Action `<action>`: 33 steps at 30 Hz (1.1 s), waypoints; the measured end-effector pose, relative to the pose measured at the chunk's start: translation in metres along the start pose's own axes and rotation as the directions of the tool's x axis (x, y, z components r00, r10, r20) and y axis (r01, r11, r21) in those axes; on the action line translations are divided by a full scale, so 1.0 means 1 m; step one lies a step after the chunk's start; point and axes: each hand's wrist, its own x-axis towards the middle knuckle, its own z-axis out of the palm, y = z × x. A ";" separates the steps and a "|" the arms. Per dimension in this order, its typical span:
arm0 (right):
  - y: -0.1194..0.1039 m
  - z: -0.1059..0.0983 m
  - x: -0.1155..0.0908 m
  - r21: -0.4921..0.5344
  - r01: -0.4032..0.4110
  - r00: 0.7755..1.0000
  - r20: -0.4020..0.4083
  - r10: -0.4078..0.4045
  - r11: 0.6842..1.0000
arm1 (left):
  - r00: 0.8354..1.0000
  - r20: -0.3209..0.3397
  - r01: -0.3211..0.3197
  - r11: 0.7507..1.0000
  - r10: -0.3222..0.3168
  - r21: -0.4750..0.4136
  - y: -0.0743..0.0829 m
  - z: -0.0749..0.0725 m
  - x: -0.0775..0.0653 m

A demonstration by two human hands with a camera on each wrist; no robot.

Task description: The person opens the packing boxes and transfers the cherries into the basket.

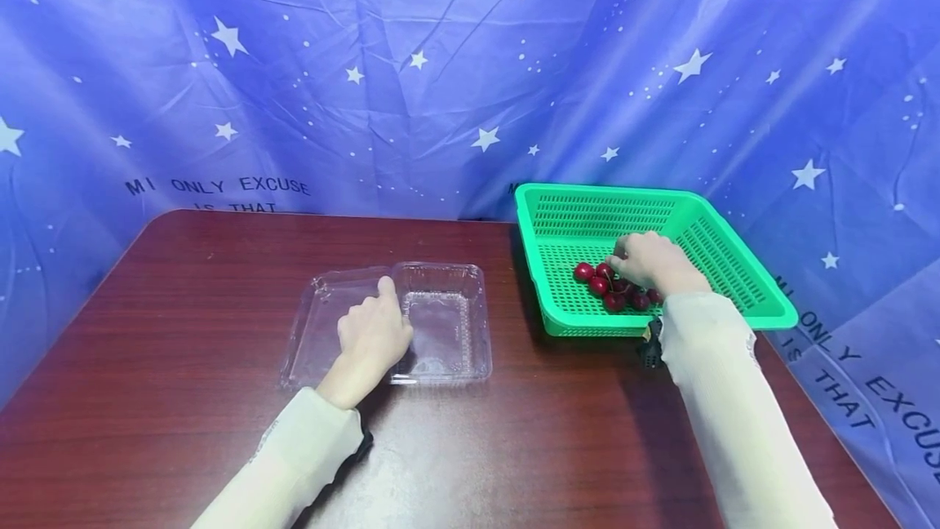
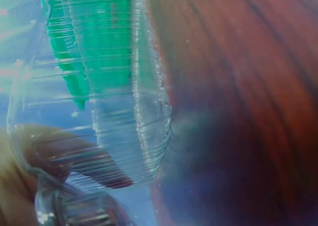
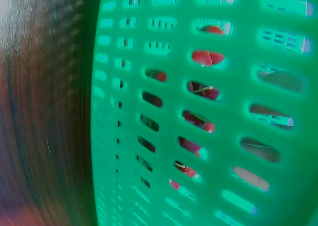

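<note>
A clear plastic clamshell container (image 1: 444, 378) lies opened flat on the table, its lid (image 1: 312, 337) on the left and its tray on the right. My left hand (image 1: 374, 333) grips it along the fold between the two halves. Through the ribbed tray wall (image 2: 114, 112) in the left wrist view, a digit shows reaching down inside. My right hand (image 1: 649, 260) is inside the green basket (image 1: 543, 300), fingers bent down over several dark red cherries (image 1: 598, 286). Its back hides the fingertips. In the right wrist view, cherries (image 3: 207, 58) show only through the basket's slots.
A dark reddish wooden table (image 1: 184, 308) carries both the container and the basket. Behind it hangs a blue cloth (image 1: 441, 104) with white stars, close to the basket's back rim. Dark bands sit at both wrists below the pale sleeves (image 1: 720, 374).
</note>
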 end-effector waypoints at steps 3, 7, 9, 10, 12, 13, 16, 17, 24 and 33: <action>0.000 0.001 -0.003 0.019 -0.001 1.000 0.000 0.001 1.000 | 1.000 -0.021 -0.004 1.000 0.004 0.004 0.002 -0.001 0.000; 0.001 0.002 -0.006 0.028 -0.001 1.000 -0.001 0.001 1.000 | 1.000 -0.022 0.001 1.000 -0.001 0.013 0.003 -0.002 0.000; 0.002 0.002 -0.008 0.043 -0.004 1.000 -0.006 0.005 0.999 | 1.000 -0.013 0.007 1.000 -0.007 0.017 0.004 -0.003 -0.001; 0.003 0.002 -0.009 0.052 -0.004 1.000 -0.008 0.004 0.999 | 1.000 -0.008 0.013 1.000 -0.013 0.020 0.004 -0.003 -0.001; 0.005 0.002 -0.010 0.073 -0.010 1.000 -0.008 0.011 0.997 | 1.000 -0.002 0.021 1.000 -0.021 0.022 0.004 -0.004 -0.001; 0.006 0.003 -0.010 0.083 -0.014 1.000 -0.008 0.015 0.996 | 1.000 0.000 0.023 0.999 -0.023 0.023 0.005 -0.005 -0.001; 0.011 0.004 -0.010 0.102 -0.032 0.999 -0.010 0.033 0.994 | 1.000 0.000 0.026 0.999 -0.026 0.022 0.004 -0.005 -0.002; 0.012 0.005 -0.010 0.106 -0.035 0.999 -0.010 0.036 0.994 | 1.000 -0.001 0.025 1.000 -0.025 0.019 0.004 -0.006 -0.002; 0.011 0.010 -0.005 0.136 -0.012 1.000 -0.023 0.016 0.991 | 0.998 0.018 0.062 0.998 -0.062 0.006 -0.001 -0.007 -0.002; 0.008 0.010 -0.004 0.157 -0.014 1.000 -0.007 0.015 0.987 | 0.998 0.004 0.067 0.997 -0.067 -0.028 -0.005 -0.009 -0.002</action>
